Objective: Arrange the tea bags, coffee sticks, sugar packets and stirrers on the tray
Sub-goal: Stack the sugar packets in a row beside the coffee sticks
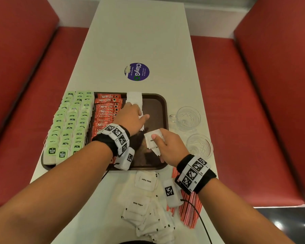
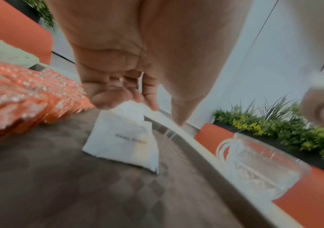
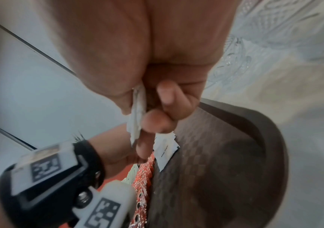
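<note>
Red booth seats flank a white table (image 1: 144,41) bearing a brown tray (image 1: 163,106). On its left side lie tea bags (image 1: 69,124), then Nescafé sticks (image 1: 106,110); a sugar row (image 1: 134,99) has begun beside them. Left hand (image 1: 130,117) presses it with straight fingers. Right hand (image 1: 167,143) pinches several sugar packets (image 1: 152,140) over the tray. Loose sugar (image 1: 144,208) and red stirrers (image 1: 192,208) wait nearer the person.

Both arms reach forward, wrists strapped with marker bands. Left hand (image 1: 130,117) is palm down, fingers (image 2: 106,100) pressing a sugar packet (image 2: 125,138). Right hand (image 1: 167,145) pinches a few packets (image 1: 152,140), thumb on top.
</note>
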Available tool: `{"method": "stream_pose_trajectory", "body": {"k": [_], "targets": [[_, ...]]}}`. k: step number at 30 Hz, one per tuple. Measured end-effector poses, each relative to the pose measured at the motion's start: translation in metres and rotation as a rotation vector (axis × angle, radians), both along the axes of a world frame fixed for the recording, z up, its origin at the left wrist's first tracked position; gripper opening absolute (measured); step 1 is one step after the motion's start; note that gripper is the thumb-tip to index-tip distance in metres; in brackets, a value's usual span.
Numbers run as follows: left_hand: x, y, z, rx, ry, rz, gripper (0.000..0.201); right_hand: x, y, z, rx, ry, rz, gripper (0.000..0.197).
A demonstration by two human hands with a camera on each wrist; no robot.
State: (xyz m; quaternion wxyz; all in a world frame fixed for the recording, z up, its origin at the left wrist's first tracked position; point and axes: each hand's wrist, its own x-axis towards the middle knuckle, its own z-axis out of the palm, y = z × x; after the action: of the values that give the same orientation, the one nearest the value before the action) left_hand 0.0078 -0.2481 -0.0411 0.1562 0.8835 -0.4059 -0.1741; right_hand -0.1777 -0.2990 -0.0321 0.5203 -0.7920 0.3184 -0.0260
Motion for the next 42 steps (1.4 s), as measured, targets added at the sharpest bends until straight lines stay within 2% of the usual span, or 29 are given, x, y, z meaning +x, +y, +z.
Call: {"method": "stream_pose_trajectory", "body": {"k": [3, 6, 8, 11, 14, 17, 21, 26, 29, 33, 36, 39, 42], "targets": [[-0.008, 0.018, 0.017, -0.175, 0.155, -0.107, 0.037, 0.001, 0.0, -0.002, -0.003, -0.037, -0.001, 0.029], [-0.021, 0.041, 0.027, -0.233, 0.36, -0.207, 0.027, 0.002, -0.002, 0.0, 0.011, -0.06, -0.004, 0.032], [-0.026, 0.052, 0.024, -0.255, 0.384, -0.256, 0.019, 0.003, -0.001, -0.001, 0.039, -0.078, -0.01, 0.033], [-0.025, 0.058, 0.017, -0.291, 0.413, -0.22, 0.011, 0.001, 0.0, -0.004, 0.072, -0.112, -0.001, 0.027], [-0.022, 0.063, 0.011, -0.302, 0.399, -0.199, 0.008, 0.001, 0.003, -0.007, 0.066, -0.111, 0.046, 0.018], [-0.017, 0.063, 0.01, -0.282, 0.373, -0.204, 0.009, 0.002, 0.001, -0.009, 0.038, -0.087, 0.055, 0.018], [0.004, 0.055, 0.01, -0.243, 0.299, -0.143, 0.009, 0.0, -0.003, -0.014, -0.08, -0.023, 0.026, 0.013], [0.026, 0.043, 0.002, -0.008, 0.106, -0.143, 0.015, -0.003, -0.003, -0.016, -0.103, 0.044, 0.012, 0.012], [0.027, 0.033, -0.001, 0.151, 0.049, -0.125, 0.016, -0.004, -0.001, -0.013, -0.086, 0.057, 0.031, 0.012], [0.027, 0.023, -0.003, 0.198, 0.014, -0.039, 0.007, -0.008, 0.002, -0.01, -0.062, 0.054, 0.051, 0.01], [0.025, 0.019, -0.002, 0.188, -0.008, 0.015, 0.011, -0.009, 0.002, -0.01, -0.063, 0.062, 0.054, 0.009], [0.018, 0.017, -0.002, 0.13, -0.051, 0.054, 0.03, -0.012, 0.003, -0.008, -0.068, 0.079, 0.043, 0.009], [0.009, 0.011, -0.007, 0.161, -0.085, 0.042, 0.045, -0.013, 0.003, -0.008, -0.061, 0.088, 0.019, 0.009]]}}
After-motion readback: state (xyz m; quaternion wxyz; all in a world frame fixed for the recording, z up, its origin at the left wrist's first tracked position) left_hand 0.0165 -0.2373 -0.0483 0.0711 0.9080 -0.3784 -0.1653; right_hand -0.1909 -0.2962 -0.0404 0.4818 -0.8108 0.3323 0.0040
